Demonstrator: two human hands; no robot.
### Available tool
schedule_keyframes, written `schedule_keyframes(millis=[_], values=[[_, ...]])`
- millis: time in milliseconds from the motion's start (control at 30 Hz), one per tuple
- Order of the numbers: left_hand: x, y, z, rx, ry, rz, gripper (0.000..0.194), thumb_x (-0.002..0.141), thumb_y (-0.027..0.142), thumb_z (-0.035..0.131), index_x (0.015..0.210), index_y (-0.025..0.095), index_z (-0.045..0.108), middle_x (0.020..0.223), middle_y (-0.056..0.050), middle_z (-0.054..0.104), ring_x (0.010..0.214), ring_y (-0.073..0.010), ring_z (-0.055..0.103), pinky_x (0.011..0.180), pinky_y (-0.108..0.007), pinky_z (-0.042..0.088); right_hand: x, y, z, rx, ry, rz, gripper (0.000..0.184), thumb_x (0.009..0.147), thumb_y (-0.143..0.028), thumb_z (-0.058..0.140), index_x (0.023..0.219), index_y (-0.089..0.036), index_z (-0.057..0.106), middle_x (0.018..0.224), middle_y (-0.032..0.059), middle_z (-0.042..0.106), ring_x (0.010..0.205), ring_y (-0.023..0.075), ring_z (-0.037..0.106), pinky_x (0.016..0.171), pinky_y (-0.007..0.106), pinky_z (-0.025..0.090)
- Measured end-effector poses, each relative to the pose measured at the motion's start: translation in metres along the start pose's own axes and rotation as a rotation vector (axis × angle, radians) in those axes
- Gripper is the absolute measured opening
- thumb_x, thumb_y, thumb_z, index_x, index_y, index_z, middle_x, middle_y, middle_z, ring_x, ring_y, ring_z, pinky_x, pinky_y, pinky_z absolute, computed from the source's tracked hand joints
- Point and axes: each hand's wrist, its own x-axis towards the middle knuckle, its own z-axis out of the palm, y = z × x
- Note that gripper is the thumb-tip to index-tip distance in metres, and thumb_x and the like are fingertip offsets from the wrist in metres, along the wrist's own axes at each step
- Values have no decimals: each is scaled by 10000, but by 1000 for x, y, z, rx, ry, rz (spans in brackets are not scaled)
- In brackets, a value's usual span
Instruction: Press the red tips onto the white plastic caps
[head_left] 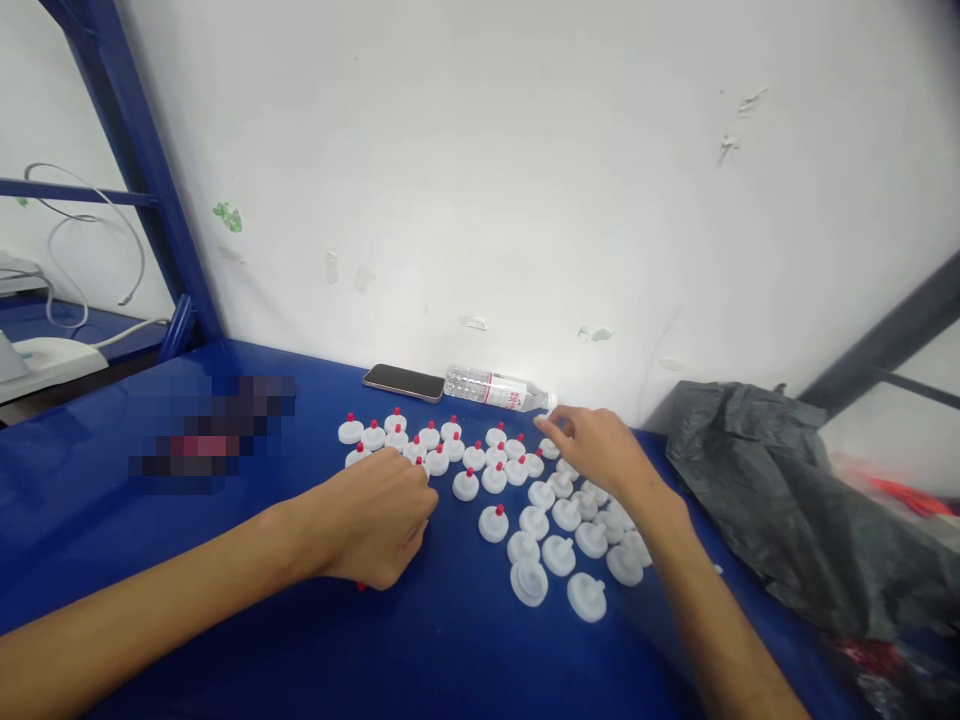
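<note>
My left hand (pixel 379 515) is closed in a loose fist low over the blue table, its fingers curled under and hidden. A bit of red (pixel 361 586) shows beneath it. Around and behind it stand several white round caps with red tips (pixel 465 485). At the back of the group, my right hand (pixel 592 445) has its thumb and index finger pinched together by a white cap (pixel 550 448); what lies between the fingertips is too small to make out. Under and in front of that hand are several white caps without red tips (pixel 591 540). One cap (pixel 529 582) lies with its hollow underside up.
Along the white wall lie a phone (pixel 403 382) and a clear water bottle (pixel 499 388) on its side. A dark plastic bag (pixel 787 500) sits at the right of the blue table (pixel 450 650). A blurred-out item (pixel 214 435) is at the left, near a blue post (pixel 161 170).
</note>
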Motion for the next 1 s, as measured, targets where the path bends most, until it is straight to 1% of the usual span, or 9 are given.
schedule_keyframes(millis=[67, 100, 233, 400, 633, 733, 833, 900, 1000], values=[[0, 0, -1, 78, 5, 4, 190, 732, 236, 603, 556, 192, 663, 516, -88, 640, 389, -238, 520, 445, -365, 154, 2, 6, 2, -53, 25, 52, 399, 1003, -462, 429, 1029, -204, 731, 912, 112, 801, 900, 279, 731, 811, 397, 464], [0, 0, -2, 108, -13, 19, 216, 751, 249, 596, 553, 192, 661, 513, -90, 636, 392, -241, 522, 446, -365, 160, 3, 9, 5, -72, 21, 67, 392, 988, -471, 461, 1015, -194, 737, 922, 126, 798, 921, 295, 728, 826, 413, 461], [0, 1, -3, 132, -66, 39, 247, 762, 235, 588, 529, 187, 655, 483, -99, 616, 375, -235, 503, 432, -367, 155, 5, 13, 18, -91, -44, 64, 340, 923, -486, 575, 958, -201, 758, 917, 119, 795, 941, 294, 722, 807, 396, 470], [0, 0, -1, 124, -135, 85, 142, 694, 163, 600, 583, 181, 686, 512, -92, 639, 387, -245, 525, 413, -377, 143, 8, 13, 29, -72, -68, 39, 258, 882, -406, 640, 1015, -216, 751, 993, 94, 789, 953, 273, 715, 784, 375, 492], [0, 1, -1, 59, -104, 43, 128, 720, 180, 597, 608, 199, 658, 548, -76, 656, 403, -237, 542, 433, -366, 126, 8, 17, 34, -33, -48, 23, 219, 875, -373, 641, 957, -208, 759, 986, 103, 777, 891, 268, 724, 740, 369, 518], [1, -1, -1, 58, -68, 64, 92, 757, 191, 587, 690, 202, 649, 608, -67, 669, 429, -228, 548, 453, -368, 137, 7, 15, 33, -22, -14, 21, 218, 859, -368, 654, 944, -195, 754, 989, 111, 780, 951, 286, 721, 790, 380, 516], [5, -3, -3, 38, -36, 94, 62, 805, 188, 571, 767, 207, 616, 696, -47, 678, 484, -211, 565, 474, -362, 167, 7, 9, 26, 10, 50, 23, 279, 900, -380, 606, 1072, -187, 712, 1027, 109, 785, 995, 277, 721, 841, 373, 507], [8, -4, -4, 29, 6, 91, 57, 837, 187, 561, 798, 211, 594, 739, -27, 675, 517, -200, 575, 490, -355, 183, 5, 2, 19, 46, 95, 26, 311, 941, -385, 553, 1169, -202, 661, 1012, 85, 789, 942, 239, 735, 811, 336, 511], [13, -5, -2, 5, 102, 25, 101, 927, 220, 521, 857, 211, 594, 761, -9, 667, 560, -192, 595, 507, -345, 216, -1, -15, 10, 122, 204, -50, 319, 967, -395, 533, 1211, -216, 634, 992, 76, 781, 908, 229, 730, 816, 340, 521]])
